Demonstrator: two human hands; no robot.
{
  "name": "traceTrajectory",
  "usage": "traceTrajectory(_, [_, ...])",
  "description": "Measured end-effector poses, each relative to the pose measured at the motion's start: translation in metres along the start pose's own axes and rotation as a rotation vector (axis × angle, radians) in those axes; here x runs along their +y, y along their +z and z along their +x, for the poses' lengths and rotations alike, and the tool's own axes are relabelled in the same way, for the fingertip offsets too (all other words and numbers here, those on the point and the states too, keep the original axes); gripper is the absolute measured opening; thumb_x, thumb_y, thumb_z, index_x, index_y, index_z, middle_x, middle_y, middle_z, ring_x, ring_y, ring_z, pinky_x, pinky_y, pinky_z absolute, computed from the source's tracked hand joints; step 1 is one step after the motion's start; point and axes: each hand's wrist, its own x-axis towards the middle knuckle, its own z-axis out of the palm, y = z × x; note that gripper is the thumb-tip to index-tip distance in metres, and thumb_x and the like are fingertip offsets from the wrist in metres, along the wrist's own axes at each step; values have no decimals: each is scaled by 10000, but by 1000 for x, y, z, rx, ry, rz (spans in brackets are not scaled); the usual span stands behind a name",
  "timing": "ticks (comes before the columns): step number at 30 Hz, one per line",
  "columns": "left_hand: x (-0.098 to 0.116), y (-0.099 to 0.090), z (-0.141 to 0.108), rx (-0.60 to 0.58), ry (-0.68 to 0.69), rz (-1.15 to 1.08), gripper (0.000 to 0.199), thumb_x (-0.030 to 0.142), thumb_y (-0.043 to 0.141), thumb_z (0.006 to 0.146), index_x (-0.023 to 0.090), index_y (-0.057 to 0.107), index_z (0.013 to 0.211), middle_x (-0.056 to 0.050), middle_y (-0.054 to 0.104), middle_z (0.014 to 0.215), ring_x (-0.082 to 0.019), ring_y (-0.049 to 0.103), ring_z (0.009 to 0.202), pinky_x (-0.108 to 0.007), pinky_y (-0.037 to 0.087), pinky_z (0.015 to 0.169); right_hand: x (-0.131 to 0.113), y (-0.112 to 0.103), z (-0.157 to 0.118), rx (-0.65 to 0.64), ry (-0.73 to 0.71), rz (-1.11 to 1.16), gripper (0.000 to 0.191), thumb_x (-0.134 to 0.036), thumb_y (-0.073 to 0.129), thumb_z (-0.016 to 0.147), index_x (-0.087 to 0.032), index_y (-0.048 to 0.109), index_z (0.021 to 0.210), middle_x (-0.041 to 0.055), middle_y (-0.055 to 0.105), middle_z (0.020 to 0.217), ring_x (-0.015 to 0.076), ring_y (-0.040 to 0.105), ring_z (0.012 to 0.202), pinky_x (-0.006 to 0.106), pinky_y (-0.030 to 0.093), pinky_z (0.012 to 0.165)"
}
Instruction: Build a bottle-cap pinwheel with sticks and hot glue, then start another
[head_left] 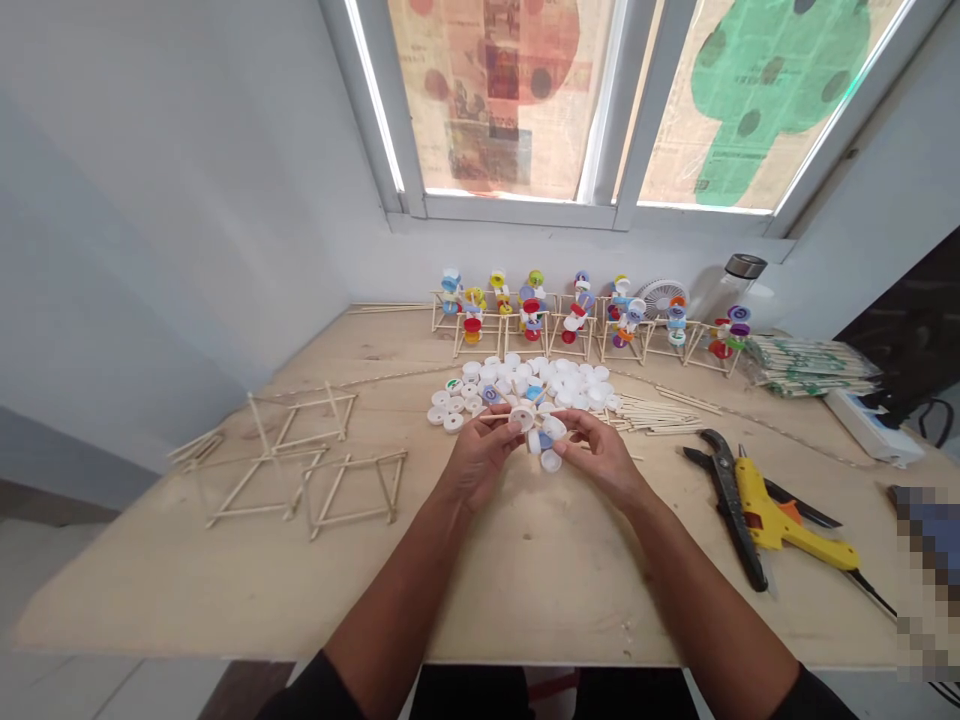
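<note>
Left hand (480, 462) and right hand (600, 462), close together, grip white bottle caps (523, 418) on a wooden stick (495, 418). Loose caps (525, 385) lie just beyond; glue gun (780, 530) lies right.

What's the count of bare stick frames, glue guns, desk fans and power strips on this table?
Bare stick frames: 3
Glue guns: 1
Desk fans: 1
Power strips: 1
Total: 6
</note>
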Motion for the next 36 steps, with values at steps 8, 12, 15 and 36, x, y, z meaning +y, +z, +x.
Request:
traceTrajectory(8, [-4, 5, -4, -79, -14, 46, 328, 176, 825, 545, 173, 653, 824, -37, 708, 777, -188, 662, 763, -331, 478, 778, 0, 5, -1, 17, 92, 172, 427, -403, 691, 712, -210, 603, 1083, 66, 688, 1031, 214, 619, 887, 354, 473, 788])
traceTrajectory(12, [-7, 3, -3, -105, -29, 138, 312, 207, 828, 545, 162, 656, 801, -54, 707, 768, -196, 653, 750, -322, 473, 739, -1, 7, -1, 38, 132, 240, 352, -424, 717, 679, -215, 619, 944, 39, 684, 925, 192, 630, 798, 318, 490, 709])
traceTrajectory(15, [-10, 2, -2, -118, -43, 198, 321, 218, 835, 535, 150, 660, 795, -63, 709, 784, -173, 638, 712, -292, 463, 708, -1, 8, -1, 39, 116, 270, 338, -444, 722, 665, -205, 625, 883, 23, 668, 867, 181, 625, 771, 300, 488, 685])
traceTrajectory(36, [-14, -3, 4, -192, -31, 330, 333, 324, 811, 574, 155, 706, 840, -44, 714, 785, -183, 628, 745, -288, 461, 716, 6, 8, -1, 51, 96, 270, 289, -394, 724, 668, -180, 643, 845, 25, 670, 819, 183, 615, 768, 297, 475, 706])
